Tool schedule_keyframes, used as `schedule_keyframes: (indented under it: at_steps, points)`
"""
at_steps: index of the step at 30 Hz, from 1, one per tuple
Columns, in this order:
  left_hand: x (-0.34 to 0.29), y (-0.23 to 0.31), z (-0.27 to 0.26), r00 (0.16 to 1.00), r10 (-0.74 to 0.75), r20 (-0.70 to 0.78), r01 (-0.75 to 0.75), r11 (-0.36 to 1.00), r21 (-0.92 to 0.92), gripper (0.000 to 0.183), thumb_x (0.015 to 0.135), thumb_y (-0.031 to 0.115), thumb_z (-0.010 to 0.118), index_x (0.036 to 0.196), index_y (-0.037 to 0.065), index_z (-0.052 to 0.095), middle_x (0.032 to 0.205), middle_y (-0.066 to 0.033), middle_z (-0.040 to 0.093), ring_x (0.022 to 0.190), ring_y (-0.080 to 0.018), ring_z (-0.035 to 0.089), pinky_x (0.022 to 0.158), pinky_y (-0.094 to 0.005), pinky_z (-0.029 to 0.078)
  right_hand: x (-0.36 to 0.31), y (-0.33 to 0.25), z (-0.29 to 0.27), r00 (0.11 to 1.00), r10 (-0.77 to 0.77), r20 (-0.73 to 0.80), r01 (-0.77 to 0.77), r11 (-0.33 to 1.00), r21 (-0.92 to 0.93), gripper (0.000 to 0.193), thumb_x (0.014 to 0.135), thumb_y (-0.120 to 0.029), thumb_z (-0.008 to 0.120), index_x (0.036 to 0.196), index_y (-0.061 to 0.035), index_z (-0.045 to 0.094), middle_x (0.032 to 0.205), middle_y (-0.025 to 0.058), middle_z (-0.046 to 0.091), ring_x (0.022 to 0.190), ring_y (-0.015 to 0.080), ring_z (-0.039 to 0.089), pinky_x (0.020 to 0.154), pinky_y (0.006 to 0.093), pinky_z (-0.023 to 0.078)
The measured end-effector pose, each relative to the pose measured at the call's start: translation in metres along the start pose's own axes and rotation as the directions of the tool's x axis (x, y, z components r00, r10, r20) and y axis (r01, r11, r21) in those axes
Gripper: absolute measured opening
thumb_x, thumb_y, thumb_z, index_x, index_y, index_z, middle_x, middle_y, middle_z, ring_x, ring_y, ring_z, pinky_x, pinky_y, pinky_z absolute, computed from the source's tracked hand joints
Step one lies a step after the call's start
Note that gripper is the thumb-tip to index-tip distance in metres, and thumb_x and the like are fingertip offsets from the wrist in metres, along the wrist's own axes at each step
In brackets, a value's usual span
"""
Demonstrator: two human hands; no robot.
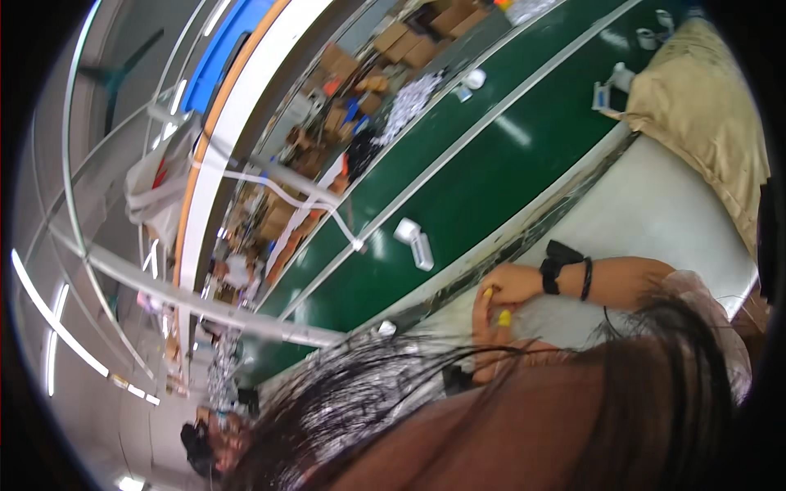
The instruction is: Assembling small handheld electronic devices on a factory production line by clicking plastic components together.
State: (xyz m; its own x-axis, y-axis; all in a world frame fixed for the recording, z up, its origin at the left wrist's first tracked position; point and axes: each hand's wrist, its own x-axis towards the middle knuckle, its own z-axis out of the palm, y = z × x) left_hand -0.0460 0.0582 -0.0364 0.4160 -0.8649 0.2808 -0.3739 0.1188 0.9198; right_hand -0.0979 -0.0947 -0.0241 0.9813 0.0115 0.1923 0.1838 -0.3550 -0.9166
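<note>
My right hand (517,283) reaches in from the right, a black strap (553,275) and a dark cord around its wrist. Its fingers bend down against my left hand (490,353), and whether they pinch anything is hidden. Yellow coverings (504,318) sit on two fingertips where the hands meet. The left hand's fingers look stretched out, with no object visible in them. Dark hair (393,360) hangs across the view and hides part of that hand and its arm. Both hands are over a pale worktop (655,196), beside a green conveyor belt (483,180).
A small white device (415,244) lies on the belt. Further along are a white roll (473,78) and a white stand-like item (607,96). A beige cloth-covered bundle (696,106) rests at right. Cardboard boxes (397,41) crowd the far side. Another person (217,442) appears at lower left.
</note>
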Motion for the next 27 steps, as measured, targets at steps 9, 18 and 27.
schedule_keyframes:
  at_steps: [9,18,27]
  points:
    - [0.06,-0.027,0.036,0.965,0.159,0.21,-0.122,0.977,-0.177,0.064,0.083,-0.007,0.05,0.142,0.003,0.03,0.144,-0.015,0.035,0.128,-0.0272,0.042,0.102,-0.0358,0.039,-0.019,-0.012,-0.01,0.995,0.102,-0.02,-0.103,0.994,-0.048,0.024,0.087,-0.009,0.052,0.105,-0.0071,0.067,0.063,0.0038,0.063,0.051,0.0112,0.061,0.048,0.0259,0.047]
    - [0.067,-0.03,0.024,0.966,0.187,0.178,-0.158,0.973,-0.166,0.062,0.082,-0.004,0.05,0.141,0.003,0.031,0.144,-0.0158,0.035,0.128,-0.0274,0.041,0.102,-0.0372,0.039,-0.02,-0.008,-0.015,0.996,0.057,-0.073,-0.061,0.996,-0.065,0.025,0.077,-0.012,0.056,0.098,-0.0054,0.068,0.082,0.0144,0.068,0.072,0.0269,0.067,0.062,0.0348,0.052]
    - [0.051,-0.031,0.003,0.974,0.181,0.137,-0.163,0.977,-0.136,0.061,0.082,0.0,0.05,0.14,0.003,0.033,0.143,-0.0166,0.034,0.128,-0.0277,0.041,0.102,-0.0387,0.039,-0.026,-0.021,-0.013,0.996,0.085,0.014,-0.086,0.983,0.162,0.021,0.084,-0.009,0.051,0.097,-0.0032,0.065,0.07,0.0081,0.066,0.052,0.0145,0.063,0.048,0.0274,0.049]
